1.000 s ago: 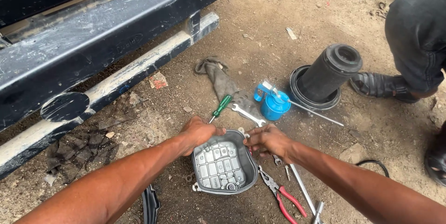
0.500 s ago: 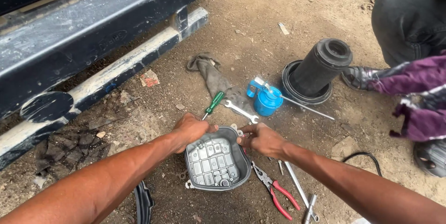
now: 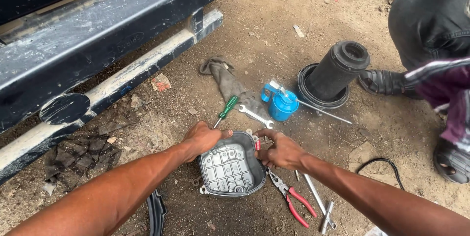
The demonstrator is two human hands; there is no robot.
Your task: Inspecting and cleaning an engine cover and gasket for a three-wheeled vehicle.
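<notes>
Grey metal cover (image 3: 229, 165) lies gripped between both outstretched arms, left hand (image 3: 203, 138) curled over its far-left rim, right hand (image 3: 279, 150) clasping its right edge above red-handled pliers (image 3: 291, 199).

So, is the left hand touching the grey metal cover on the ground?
Touching. The head view shows the left hand gripping the upper rim of the grey metal cover, thumb laid along its edge, with no gap visible between them.

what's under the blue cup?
The blue cup stands on the end of a grey rag spread over dirt, a spanner beside it. What lies directly beneath its base is covered.
</notes>
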